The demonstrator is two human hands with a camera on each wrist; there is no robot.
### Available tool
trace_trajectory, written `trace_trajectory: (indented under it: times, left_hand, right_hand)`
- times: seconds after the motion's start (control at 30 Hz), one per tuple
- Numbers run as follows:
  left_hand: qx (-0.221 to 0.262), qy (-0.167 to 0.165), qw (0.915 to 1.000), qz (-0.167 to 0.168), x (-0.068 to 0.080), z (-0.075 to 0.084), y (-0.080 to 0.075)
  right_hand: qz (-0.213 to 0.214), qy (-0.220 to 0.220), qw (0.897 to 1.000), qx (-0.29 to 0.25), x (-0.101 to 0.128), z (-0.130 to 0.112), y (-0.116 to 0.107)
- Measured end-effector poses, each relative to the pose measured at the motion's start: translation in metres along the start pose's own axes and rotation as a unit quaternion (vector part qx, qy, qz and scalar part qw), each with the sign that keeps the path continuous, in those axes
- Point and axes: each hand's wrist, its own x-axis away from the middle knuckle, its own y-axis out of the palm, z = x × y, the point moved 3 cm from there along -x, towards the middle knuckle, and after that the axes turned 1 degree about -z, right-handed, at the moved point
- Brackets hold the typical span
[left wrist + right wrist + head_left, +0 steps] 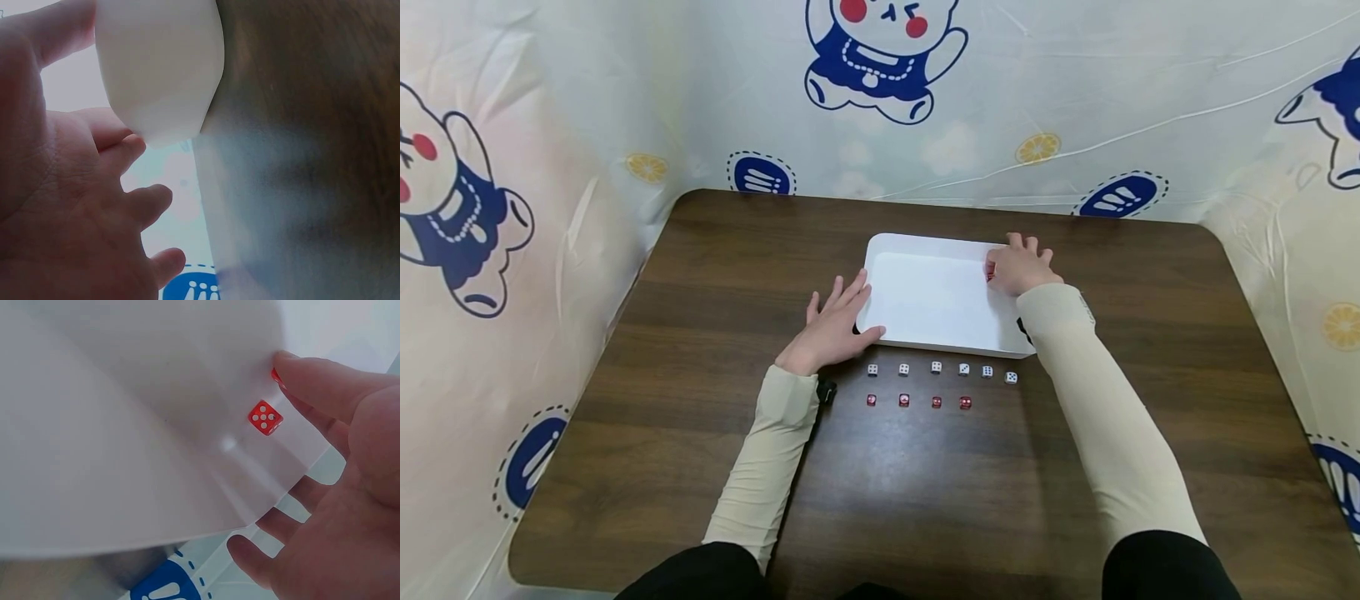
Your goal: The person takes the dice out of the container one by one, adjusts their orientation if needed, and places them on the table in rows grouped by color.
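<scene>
A shallow white tray (936, 292) lies on the table. My left hand (838, 323) rests against its left side, fingers spread and thumb at the near corner. The left wrist view shows those fingertips (134, 147) touching the outer wall of the tray (162, 69). My right hand (1018, 267) reaches over the tray's right end. Between thumb and finger it pinches a red die (277, 377), mostly hidden. Another red die (265, 417), five-pip face showing, lies inside the tray beside the right thumb.
In front of the tray is a row of several white dice (936, 367), with a row of several red dice (936, 402) nearer me. The brown wooden table (715, 467) is enclosed by a printed curtain (1120, 92) at the back and sides.
</scene>
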Motion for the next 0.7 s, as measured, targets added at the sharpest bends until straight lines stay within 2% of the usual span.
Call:
trace_trajectory:
  times: [0.7]
  left_hand:
    - [0.004, 0.000, 1.0000, -0.001, 0.0008, 0.0022, -0.0017]
  right_hand:
    - [0.013, -0.018, 1.000, 0.020, 0.0030, -0.0015, 0.0001]
